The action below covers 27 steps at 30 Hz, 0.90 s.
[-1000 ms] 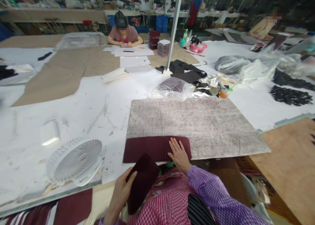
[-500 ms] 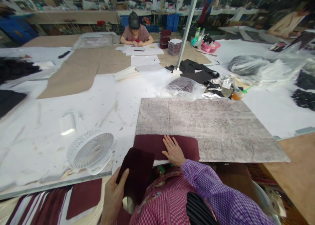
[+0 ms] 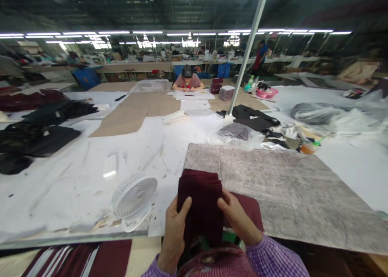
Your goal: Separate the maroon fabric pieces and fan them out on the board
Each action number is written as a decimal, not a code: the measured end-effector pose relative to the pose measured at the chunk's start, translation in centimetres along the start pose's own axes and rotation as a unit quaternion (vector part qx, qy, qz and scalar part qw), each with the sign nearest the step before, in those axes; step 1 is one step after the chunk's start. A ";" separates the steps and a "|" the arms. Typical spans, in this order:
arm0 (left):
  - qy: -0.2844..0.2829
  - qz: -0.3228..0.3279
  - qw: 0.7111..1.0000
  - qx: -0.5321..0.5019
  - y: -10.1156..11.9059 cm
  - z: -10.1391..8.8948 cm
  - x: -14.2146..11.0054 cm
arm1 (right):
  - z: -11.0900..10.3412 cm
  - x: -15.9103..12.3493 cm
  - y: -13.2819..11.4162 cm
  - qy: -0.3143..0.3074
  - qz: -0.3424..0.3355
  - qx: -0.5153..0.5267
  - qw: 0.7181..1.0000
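Observation:
In front of my body a stack of dark maroon fabric pieces point(image 3: 201, 202) is held upright, its top edges showing several layers. My left hand point(image 3: 177, 226) grips its left side, thumb across the near face. On the right edge, my right hand point(image 3: 238, 216) closes round the stack. Behind my right hand another maroon fabric piece point(image 3: 250, 208) lies flat on the grey mottled board point(image 3: 291, 188), partly hidden by the hand and stack.
A white fan point(image 3: 135, 200) stands left on the white table point(image 3: 75, 192). More maroon and white pieces point(image 3: 72, 261) lie below the table edge. A metal pole point(image 3: 248, 51) rises beyond the board near a plastic bag point(image 3: 239, 133). A person point(image 3: 188, 81) sits opposite.
My right hand has left the flat maroon piece and taken hold of the stack. The stack has been raised and moved right, over the board's near edge. My view has tilted up.

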<state>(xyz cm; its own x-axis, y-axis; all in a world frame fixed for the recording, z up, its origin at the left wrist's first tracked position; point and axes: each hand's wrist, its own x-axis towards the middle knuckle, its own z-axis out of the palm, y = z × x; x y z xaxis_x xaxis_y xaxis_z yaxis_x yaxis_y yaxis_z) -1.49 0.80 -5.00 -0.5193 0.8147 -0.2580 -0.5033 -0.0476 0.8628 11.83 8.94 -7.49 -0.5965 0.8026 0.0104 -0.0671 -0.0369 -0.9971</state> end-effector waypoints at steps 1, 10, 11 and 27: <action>-0.006 0.007 1.000 -0.010 0.0 0.5 -0.1 | 0.0 -0.2 -1.2 0.004 0.019 0.045 0.999; -0.141 -0.113 0.983 -0.023 1.2 2.9 -0.4 | -0.8 -1.4 -7.0 0.145 -0.199 -0.203 0.948; -0.123 -0.060 0.990 0.036 1.3 3.1 -0.5 | -0.6 -1.6 -7.3 0.158 -0.157 -0.155 0.963; -0.133 0.143 0.965 0.175 1.6 5.4 -0.1 | -1.1 -1.7 -9.3 0.166 -0.014 0.053 0.985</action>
<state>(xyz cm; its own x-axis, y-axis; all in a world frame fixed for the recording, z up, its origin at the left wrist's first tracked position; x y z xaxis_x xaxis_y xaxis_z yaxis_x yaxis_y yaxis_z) 1.48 3.75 -1.30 -0.3826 0.9193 0.0922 -0.0770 -0.1312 0.9884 14.37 8.58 1.64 -0.2991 0.9542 -0.0055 -0.1738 -0.0601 -0.9829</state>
